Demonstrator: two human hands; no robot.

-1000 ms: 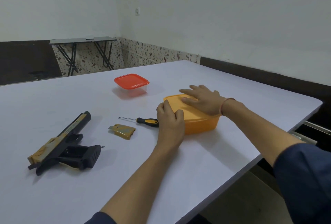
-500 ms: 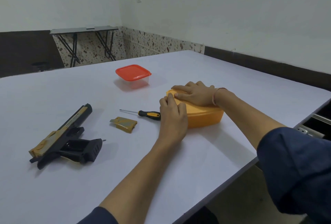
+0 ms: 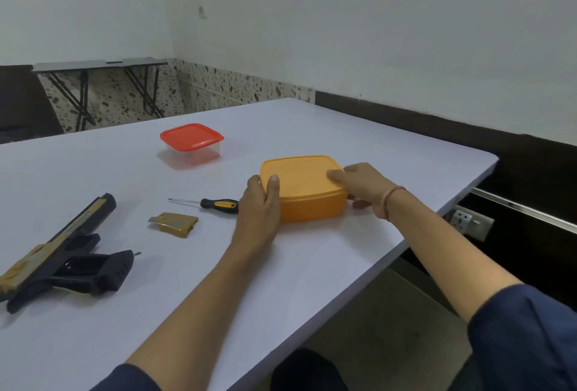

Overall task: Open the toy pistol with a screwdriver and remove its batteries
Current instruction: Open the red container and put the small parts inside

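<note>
A black and gold toy pistol (image 3: 62, 254) lies on its side at the left of the white table (image 3: 312, 265), its grip open. Its gold cover plate (image 3: 173, 224) rests loose to the right of it. A small screwdriver (image 3: 215, 203) with a black and yellow handle lies between the plate and an orange lidded box (image 3: 304, 189). My left hand (image 3: 260, 203) grips the box's left side, thumb on the lid. My right hand (image 3: 363, 186) holds its right side, fingers on the lid's corner. No batteries are visible.
A clear tub with a red lid (image 3: 191, 142) stands behind the screwdriver. The table's right edge runs close past the orange box. A wall socket (image 3: 468, 223) sits below that edge. A folding table (image 3: 100, 84) stands by the far wall.
My right hand has slid off the top of the orange lid to the box's right side. My left hand stays on the left side. The view has shifted, baring the lid.
</note>
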